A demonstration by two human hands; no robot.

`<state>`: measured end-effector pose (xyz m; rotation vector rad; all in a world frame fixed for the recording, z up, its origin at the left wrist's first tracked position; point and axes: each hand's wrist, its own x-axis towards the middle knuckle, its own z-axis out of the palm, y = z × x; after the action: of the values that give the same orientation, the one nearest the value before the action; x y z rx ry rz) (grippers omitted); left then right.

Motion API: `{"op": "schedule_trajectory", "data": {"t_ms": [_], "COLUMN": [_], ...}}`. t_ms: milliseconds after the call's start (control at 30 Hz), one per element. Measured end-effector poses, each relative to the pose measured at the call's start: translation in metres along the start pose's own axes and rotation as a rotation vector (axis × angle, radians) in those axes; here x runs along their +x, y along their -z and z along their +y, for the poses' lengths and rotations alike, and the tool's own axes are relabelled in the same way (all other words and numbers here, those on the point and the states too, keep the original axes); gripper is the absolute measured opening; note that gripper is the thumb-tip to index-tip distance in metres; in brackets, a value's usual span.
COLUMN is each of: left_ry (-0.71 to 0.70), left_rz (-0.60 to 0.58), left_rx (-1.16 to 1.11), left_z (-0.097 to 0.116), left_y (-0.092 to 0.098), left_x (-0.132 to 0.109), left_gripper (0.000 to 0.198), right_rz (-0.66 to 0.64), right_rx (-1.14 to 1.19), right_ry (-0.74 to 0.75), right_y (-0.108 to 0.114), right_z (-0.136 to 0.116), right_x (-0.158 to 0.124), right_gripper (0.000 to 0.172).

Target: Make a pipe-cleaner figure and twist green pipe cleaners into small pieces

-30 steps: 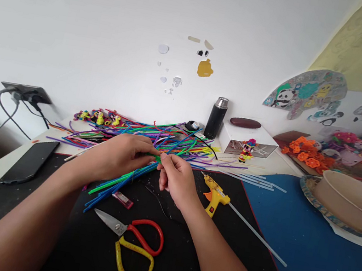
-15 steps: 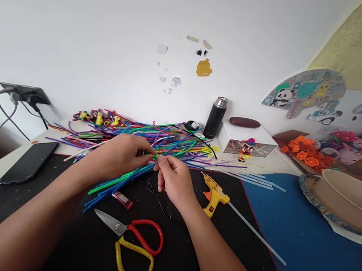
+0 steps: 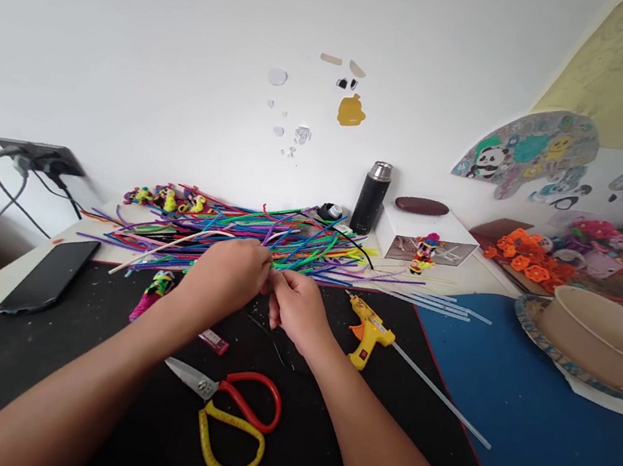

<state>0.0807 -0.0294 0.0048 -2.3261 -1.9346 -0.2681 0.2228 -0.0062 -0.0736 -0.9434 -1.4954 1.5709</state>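
Observation:
My left hand (image 3: 234,267) is closed, its fingertips pinched together near the front of the pipe cleaner pile. My right hand (image 3: 301,308) is closed too, thumb and index fingertips meeting the left hand's. The pipe cleaner between them is mostly hidden by the fingers. Just beyond lies a heap of coloured pipe cleaners (image 3: 309,245). Beside my left forearm lies a small pink and green pipe-cleaner figure (image 3: 153,293), partly covered. Nearer me, scissors (image 3: 232,412) with one red and one yellow handle lie spread on the black mat, below a small red item (image 3: 213,341).
A yellow glue gun (image 3: 366,335) with a long glue stick lies on the right. A phone (image 3: 50,277) is on the left. At the back stand a black flask (image 3: 371,198) and a white box (image 3: 432,234). A round bowl (image 3: 611,342) sits at far right.
My left hand has turned and shifted right, closing in against the right. The green and blue pipe cleaners below it are now out of sight, and the pink-green figure has come into view.

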Motion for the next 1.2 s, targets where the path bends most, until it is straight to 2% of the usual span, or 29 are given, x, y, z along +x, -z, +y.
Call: {"op": "schedule_trajectory", "data": {"t_ms": [167,300,400,533,700,833,1000,1067,1200], "left_ry": [0.062,0.070,0.098,0.054,-0.031,0.037,0.085,0.094,0.080], "left_rz": [0.016,-0.086,-0.154,-0.170,-0.062,-0.019,0.063,0.035,-0.144], "left_rx": [-0.432,-0.921,-1.119,-1.136,-1.026,-0.956,-0.911,-0.948,-1.099], "left_z": [-0.020,-0.037,-0.040,-0.039,-0.041,-0.040,-0.034,-0.033,-0.034], "left_y": [0.012,0.020,0.022,0.021,0.019,0.019,0.023,0.024,0.024], "left_x": [0.001,0.003,0.003,0.003,0.003,0.003,0.001,0.001,0.001], "left_gripper": [0.028,0.039,0.041,0.038,0.036,0.042,0.043,0.043,0.041], "right_rz": [-0.073,-0.150,-0.198,-0.241,-0.229,-0.131,-0.058,-0.031,0.064], "right_rx": [0.250,0.455,0.560,0.601,0.605,0.570,0.457,0.434,0.427], "right_ry": [-0.044,-0.110,-0.136,-0.168,-0.159,-0.127,0.013,0.035,0.031], "right_y": [-0.001,0.002,0.006,0.008,0.006,0.005,0.004,0.004,0.003], "right_z": [-0.014,-0.028,-0.031,-0.030,-0.029,-0.030,-0.028,-0.027,-0.025], "right_x": [-0.005,-0.011,-0.012,-0.011,-0.011,-0.011,-0.009,-0.009,-0.007], "right_gripper": [0.040,0.037,0.038,0.039,0.041,0.050,0.057,0.055,0.051]}}
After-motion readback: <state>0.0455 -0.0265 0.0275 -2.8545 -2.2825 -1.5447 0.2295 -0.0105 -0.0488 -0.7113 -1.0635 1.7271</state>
